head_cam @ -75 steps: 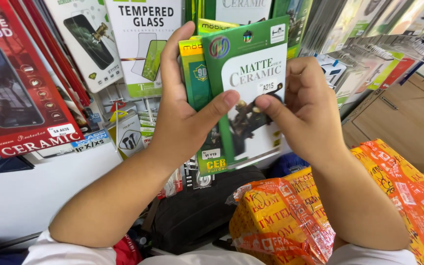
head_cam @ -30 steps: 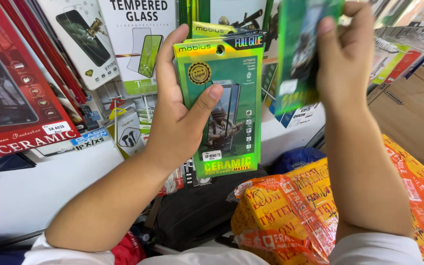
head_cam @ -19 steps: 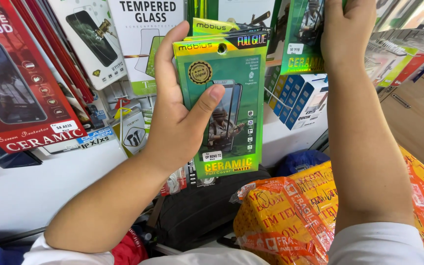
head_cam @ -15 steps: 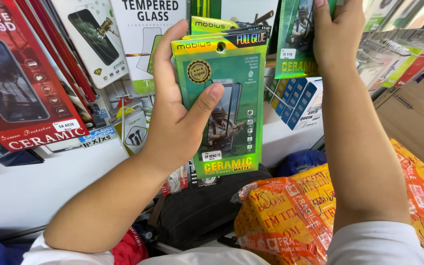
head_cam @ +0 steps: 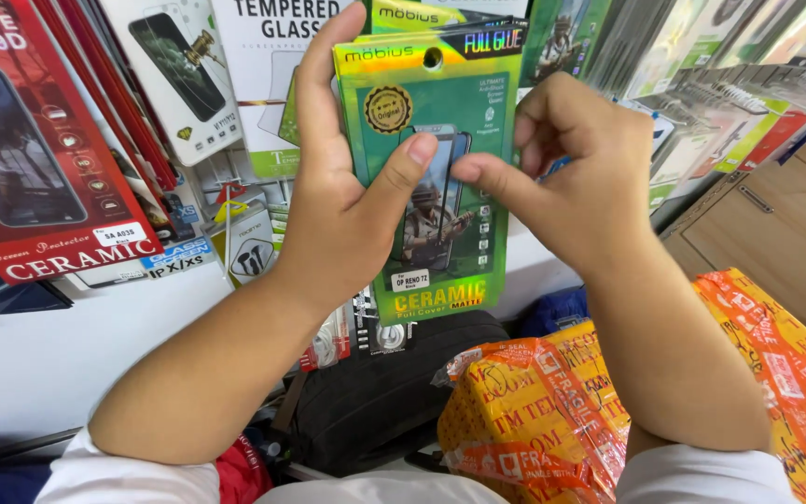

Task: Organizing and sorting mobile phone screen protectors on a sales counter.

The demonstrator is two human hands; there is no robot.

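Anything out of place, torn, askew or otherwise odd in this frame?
Nothing stands out. The left hand holds a stack of green screen-protector packs upright and intact, and the right hand touches the front one. The hanging packs behind overlap and tilt loosely, as on a crowded rack.

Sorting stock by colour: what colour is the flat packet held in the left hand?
Mostly green with a shiny yellow-gold band across the top: the packet in the left hand, head view.

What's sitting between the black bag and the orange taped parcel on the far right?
In the head view, a yellow parcel wrapped in orange tape lies between the black bag and the orange taped parcel. The right forearm crosses over part of that stretch.
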